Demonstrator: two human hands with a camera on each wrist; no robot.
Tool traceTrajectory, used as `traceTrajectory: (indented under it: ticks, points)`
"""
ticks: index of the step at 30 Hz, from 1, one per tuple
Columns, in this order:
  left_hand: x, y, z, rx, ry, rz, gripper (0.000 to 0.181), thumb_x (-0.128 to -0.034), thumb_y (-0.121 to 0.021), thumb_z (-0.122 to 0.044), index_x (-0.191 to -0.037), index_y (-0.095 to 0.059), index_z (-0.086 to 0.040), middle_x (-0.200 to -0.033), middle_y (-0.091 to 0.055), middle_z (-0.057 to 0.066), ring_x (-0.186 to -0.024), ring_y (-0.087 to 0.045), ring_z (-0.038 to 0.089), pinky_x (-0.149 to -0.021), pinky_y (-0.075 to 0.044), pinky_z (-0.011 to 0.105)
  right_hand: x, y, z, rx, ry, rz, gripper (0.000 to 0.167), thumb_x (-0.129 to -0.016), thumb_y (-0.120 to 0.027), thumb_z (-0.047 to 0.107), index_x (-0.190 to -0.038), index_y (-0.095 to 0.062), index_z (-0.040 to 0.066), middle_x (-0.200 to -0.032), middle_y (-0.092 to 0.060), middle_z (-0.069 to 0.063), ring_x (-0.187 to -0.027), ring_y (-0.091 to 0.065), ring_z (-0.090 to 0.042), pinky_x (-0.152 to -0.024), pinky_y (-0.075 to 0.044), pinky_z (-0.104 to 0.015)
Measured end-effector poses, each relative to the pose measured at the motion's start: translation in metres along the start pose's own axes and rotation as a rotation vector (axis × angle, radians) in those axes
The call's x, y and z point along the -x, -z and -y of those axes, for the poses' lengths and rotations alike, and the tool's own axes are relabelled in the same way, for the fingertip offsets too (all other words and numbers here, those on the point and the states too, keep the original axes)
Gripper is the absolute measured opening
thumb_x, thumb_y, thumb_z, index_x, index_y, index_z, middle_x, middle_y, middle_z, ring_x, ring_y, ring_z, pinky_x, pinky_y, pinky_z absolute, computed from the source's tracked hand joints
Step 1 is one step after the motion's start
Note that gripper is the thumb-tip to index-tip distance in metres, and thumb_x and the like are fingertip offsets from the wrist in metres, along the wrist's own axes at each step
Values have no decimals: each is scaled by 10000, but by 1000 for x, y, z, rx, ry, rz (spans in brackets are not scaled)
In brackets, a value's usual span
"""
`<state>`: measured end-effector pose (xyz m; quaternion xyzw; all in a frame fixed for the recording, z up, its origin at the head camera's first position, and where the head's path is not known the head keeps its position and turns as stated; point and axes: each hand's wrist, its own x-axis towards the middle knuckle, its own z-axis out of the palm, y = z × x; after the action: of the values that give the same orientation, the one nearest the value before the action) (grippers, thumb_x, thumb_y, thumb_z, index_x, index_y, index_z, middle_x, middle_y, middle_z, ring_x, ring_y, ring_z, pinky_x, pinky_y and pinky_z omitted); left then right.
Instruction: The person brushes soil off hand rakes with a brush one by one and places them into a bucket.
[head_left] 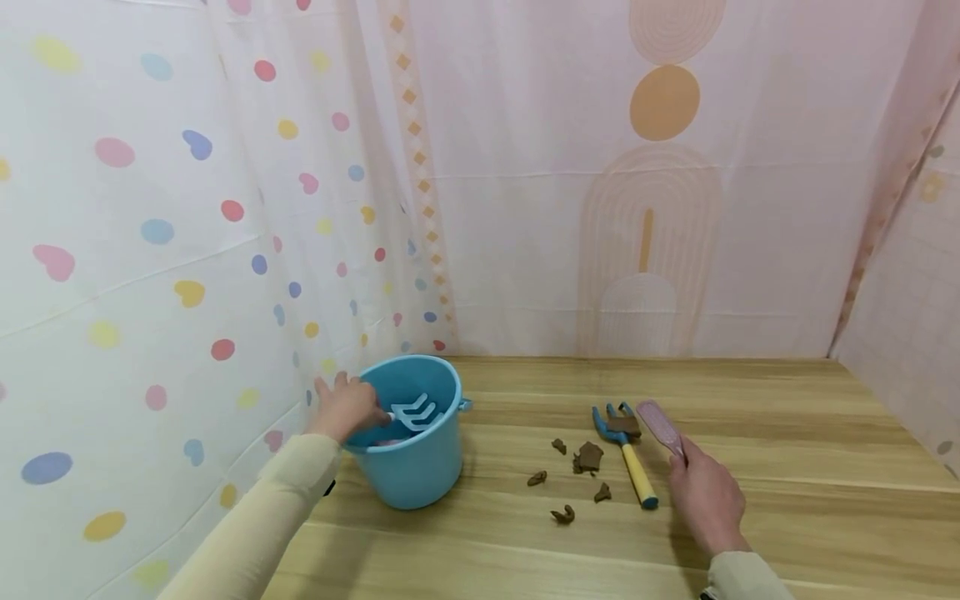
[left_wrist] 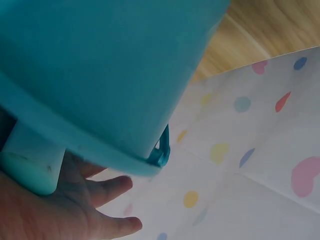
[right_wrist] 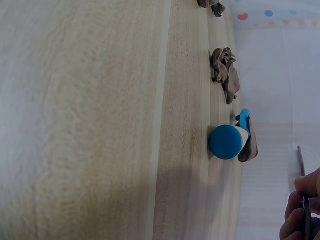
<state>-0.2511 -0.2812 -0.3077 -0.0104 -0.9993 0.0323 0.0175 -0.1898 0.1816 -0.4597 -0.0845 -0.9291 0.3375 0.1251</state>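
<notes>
My left hand [head_left: 348, 408] is at the left rim of a blue bucket [head_left: 416, 471], holding a light blue fork [head_left: 416, 412] whose prongs lie over the bucket's mouth. In the left wrist view, the handle's teal end [left_wrist: 32, 172] rests against the palm, and several fingers are spread outside the rim. My right hand [head_left: 708, 496] grips a flat pinkish-purple tool [head_left: 660, 427], its blade pointing up and away. Left of it lies a blue fork with a yellow handle [head_left: 637, 475], a brown piece [head_left: 624, 427] on its prongs.
Several brown pieces [head_left: 589, 457] lie on the wooden table [head_left: 840, 500] between the bucket and the yellow-handled fork. Something pink shows inside the bucket. A dotted curtain [head_left: 150, 292] hangs close at the left, and a pale patterned curtain [head_left: 517, 250] runs along the back edge.
</notes>
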Motion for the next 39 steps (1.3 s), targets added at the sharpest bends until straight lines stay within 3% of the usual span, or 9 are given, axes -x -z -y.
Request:
traceTrajectory:
  ticks: [8, 13, 18, 25, 31, 35, 39]
  points:
    - [4, -10, -5, -69, -31, -12, 265, -842, -754, -312, -746, -718, -68, -1194, -534, 318, -1303, -266, 542, -1024, -126, 755, -1, -2, 0, 7, -5, 1, 468, -993, -519, 195, -1413, -485, -9, -1204, -608, -310, -760, -586, -335, -525, -389, -386]
    - [3, -13, -10, -78, -41, -10, 315, -854, -742, -312, -873, -724, 2, -1330, -455, 379, -1361, -205, 570, -1040, -95, 759, -1, -2, -3, 5, 1, 3, 460, -995, -511, 191, -1408, -490, -12, -1174, -624, -294, -731, -568, -313, -515, -378, -374]
    - [2, -17, -12, -85, -44, -7, 364, -869, -731, -317, -977, -720, 31, -1358, -447, 379, -1374, -195, 577, -1041, -86, 761, -2, -3, -4, 7, -3, 3, 456, -996, -515, 188, -1404, -494, -14, -1179, -624, -293, -738, -569, -313, -521, -382, -376]
    - [0, -17, -14, -130, -41, -6, 379, -886, -740, -339, -1011, -719, 19, -1307, -495, 361, -1354, -237, 575, -1038, -98, 761, -4, -3, -4, 9, -16, 10, 461, -1004, -512, 190, -1416, -482, -14, -1200, -611, -301, -740, -564, -311, -528, -387, -380]
    - [-1, -12, -18, -115, -30, 4, 372, -896, -723, -348, -978, -721, 15, -1272, -522, 347, -1335, -277, 564, -1033, -77, 767, -4, -1, -1, 9, -13, 1, 452, -1001, -515, 176, -1407, -489, -20, -1181, -619, -299, -717, -555, -297, -524, -376, -372]
    - [1, -6, -25, -73, -50, -10, 305, -908, -710, -344, -839, -708, -47, -1107, -592, 269, -1248, -378, 534, -1017, -87, 781, -4, -1, 0, 11, -4, -13, 446, -997, -517, 170, -1396, -498, -26, -1184, -617, -303, -725, -561, -305, -526, -385, -382]
    - [3, 1, -37, -19, -66, -37, 264, -924, -700, -329, -820, -701, -86, -957, -602, 165, -1192, -443, 486, -1019, -79, 786, -3, 0, -1, 7, 1, -16, 445, -992, -520, 166, -1390, -503, -32, -1196, -613, -308, -739, -573, -312, -528, -399, -394]
